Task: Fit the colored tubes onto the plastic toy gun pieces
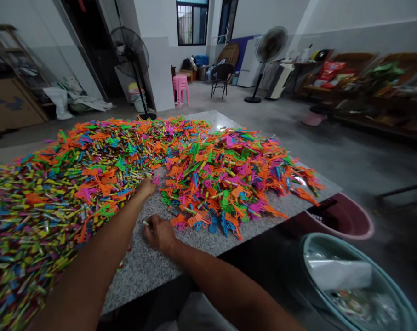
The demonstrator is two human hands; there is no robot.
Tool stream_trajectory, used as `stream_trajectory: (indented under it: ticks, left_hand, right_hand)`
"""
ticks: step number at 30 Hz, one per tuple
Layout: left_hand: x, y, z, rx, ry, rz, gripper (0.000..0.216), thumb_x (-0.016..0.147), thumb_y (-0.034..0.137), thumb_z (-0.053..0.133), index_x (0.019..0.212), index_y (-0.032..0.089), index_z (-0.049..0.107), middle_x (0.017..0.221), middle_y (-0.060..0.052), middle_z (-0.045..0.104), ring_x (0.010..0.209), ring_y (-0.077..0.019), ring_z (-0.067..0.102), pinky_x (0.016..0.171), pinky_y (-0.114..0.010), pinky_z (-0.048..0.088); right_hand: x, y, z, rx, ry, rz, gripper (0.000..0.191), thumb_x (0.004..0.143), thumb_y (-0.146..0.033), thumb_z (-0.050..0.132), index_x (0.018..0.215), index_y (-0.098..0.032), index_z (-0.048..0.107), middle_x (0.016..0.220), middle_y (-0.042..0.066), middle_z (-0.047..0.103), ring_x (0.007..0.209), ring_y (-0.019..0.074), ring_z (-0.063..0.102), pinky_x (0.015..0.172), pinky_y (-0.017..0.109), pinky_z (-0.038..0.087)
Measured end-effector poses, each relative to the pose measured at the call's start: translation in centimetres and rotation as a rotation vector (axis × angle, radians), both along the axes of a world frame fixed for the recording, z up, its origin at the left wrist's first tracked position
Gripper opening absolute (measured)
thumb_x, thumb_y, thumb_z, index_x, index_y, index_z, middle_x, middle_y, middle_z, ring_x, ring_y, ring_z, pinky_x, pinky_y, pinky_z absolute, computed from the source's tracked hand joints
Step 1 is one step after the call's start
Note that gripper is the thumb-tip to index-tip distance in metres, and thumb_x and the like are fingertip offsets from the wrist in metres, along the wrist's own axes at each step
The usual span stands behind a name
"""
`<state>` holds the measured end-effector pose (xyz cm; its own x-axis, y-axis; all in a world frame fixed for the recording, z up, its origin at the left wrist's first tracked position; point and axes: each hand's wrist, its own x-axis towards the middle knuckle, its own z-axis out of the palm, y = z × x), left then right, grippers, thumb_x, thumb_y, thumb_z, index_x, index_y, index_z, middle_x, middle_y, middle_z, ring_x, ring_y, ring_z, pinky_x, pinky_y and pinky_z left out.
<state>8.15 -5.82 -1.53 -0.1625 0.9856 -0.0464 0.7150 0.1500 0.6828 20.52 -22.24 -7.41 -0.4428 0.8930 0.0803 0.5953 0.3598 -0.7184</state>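
Fingers of the right hand (160, 234), in the head view, curl around a pale stick (145, 223) poking out leftward; beyond them, a pink piece (156, 180) meets the nearer left hand (146, 188), whose grip I cannot tell.

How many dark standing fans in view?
2. One dark, round-caged standing fan is left of the pink plastic stools; the other fan is right of the black round-backed chair. The dark doorway could hide more.

glossy plstc pcs (225, 172), smooth stone-look tbl (153, 276)
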Motion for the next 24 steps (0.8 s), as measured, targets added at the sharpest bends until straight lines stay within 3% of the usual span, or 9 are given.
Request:
stream_trajectory:
  ticks: [3,7,10,13,18,24]
  left_hand:
    - [-1.5,-3.7,1.0,0.046,-0.225,0.152,0.027,0.078,0.042,0.074,0.087,0.021,0.059,0.079,-0.004,0.069,0.082,-0.0216,0.07,0.073,-0.031,0.054]
    - [-3.0,-11.1,1.8,0.09,-0.579,0.27,0.032,0.081,0.047,0.073,0.09,0.022,0.055,0.087,-0.003,0.071,0.08,-0.0162,0.072,0.076,-0.03,0.06]
    - [-2.6,-16.7,2.2,0.12,-0.995,0.344,0.038,0.071,0.04,0.087,0.091,0.021,0.06,0.09,-0.002,0.073,0.078,-0.0145,0.072,0.074,-0.028,0.061]
    - [-1.3,-20.6,2.8,0.131,-1.12,0.388,0.036,0.07,0.034,0.09,0.094,0.021,0.066,0.089,-0.001,0.075,0.077,-0.0156,0.074,0.067,-0.025,0.06]
    - [0.9,-23.1,3.9,0.117,-1.114,0.345,0.039,0.071,0.039,0.088,0.101,0.022,0.069,0.091,-0.003,0.077,0.079,-0.0202,0.076,0.059,-0.026,0.057]
    - [2.5,-23.5,4.9,0.154,-1.132,0.3,0.038,0.07,0.043,0.091,0.092,0.022,0.069,0.089,-0.003,0.076,0.084,-0.0227,0.076,0.066,-0.032,0.062]
  right_hand:
    - [1.0,-0.6,0.2,-0.052,0.14,-0.021,0.015,0.101,-0.031,0.058,0.111,-0.021,0.062,0.094,0.005,0.075,0.082,0.0201,0.068,0.074,0.029,0.046]
    - [3.0,-1.2,1.5,-0.152,0.472,-0.079,0.015,0.1,-0.035,0.057,0.106,-0.021,0.061,0.082,-0.001,0.066,0.072,0.0166,0.06,0.069,0.027,0.045]
    - [3.9,-1.3,3.4,-0.215,0.704,-0.093,0.02,0.096,-0.039,0.06,0.104,-0.021,0.063,0.081,-0.002,0.063,0.072,0.0153,0.057,0.068,0.027,0.045]
    - [4.3,-1.3,5.5,-0.282,0.819,-0.065,0.024,0.092,-0.04,0.064,0.107,-0.021,0.067,0.08,-0.002,0.062,0.069,0.0142,0.054,0.063,0.026,0.045]
    - [4.6,-2.0,7.8,-0.334,0.906,-0.05,0.027,0.091,-0.041,0.067,0.109,-0.02,0.068,0.081,-0.001,0.066,0.061,0.0118,0.053,0.053,0.023,0.044]
    - [5.5,-2.8,8.0,-0.403,0.966,0.019,0.031,0.092,-0.043,0.066,0.112,-0.019,0.07,0.075,-0.003,0.066,0.05,0.0088,0.05,0.046,0.023,0.043]
